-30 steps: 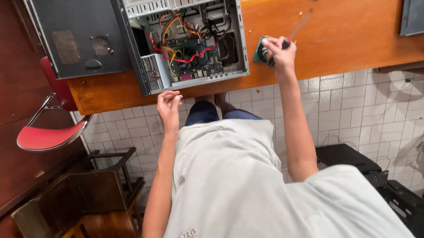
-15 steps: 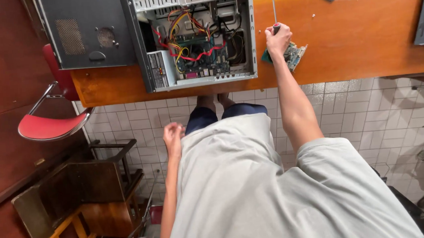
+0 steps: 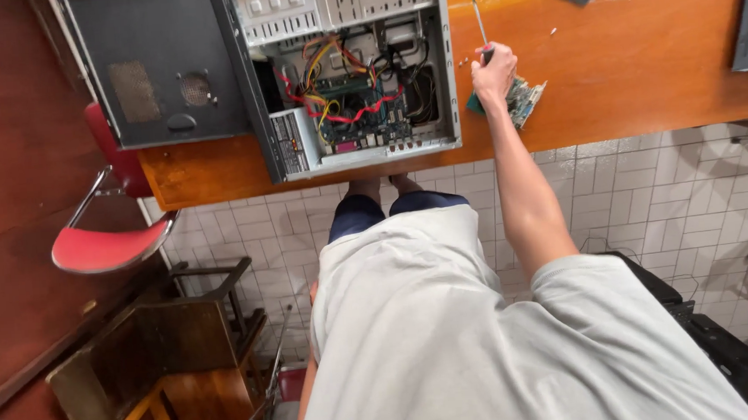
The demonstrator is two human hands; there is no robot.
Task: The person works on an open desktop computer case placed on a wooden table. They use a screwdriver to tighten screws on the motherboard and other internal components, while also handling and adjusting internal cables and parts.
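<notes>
**Screwdriver up, card near the desk edge**

The right hand point(image 3: 494, 73) is closed round a screwdriver point(image 3: 480, 24), shaft pointing away from the body, just right of the open computer case point(image 3: 348, 73). Under that hand lies a green circuit card point(image 3: 523, 101), close to the near edge of the wooden desk point(image 3: 641, 55). The left hand is out of view, down by the shirt — I cannot tell its state.

Risks, as I judge them: a nudge from the wrist could push the card off the edge; small screws point(image 3: 465, 59) beside the case could roll away.

Half a second ago the left hand showed at the hip — now it is hidden, and the right hand sits much as it did.
</notes>
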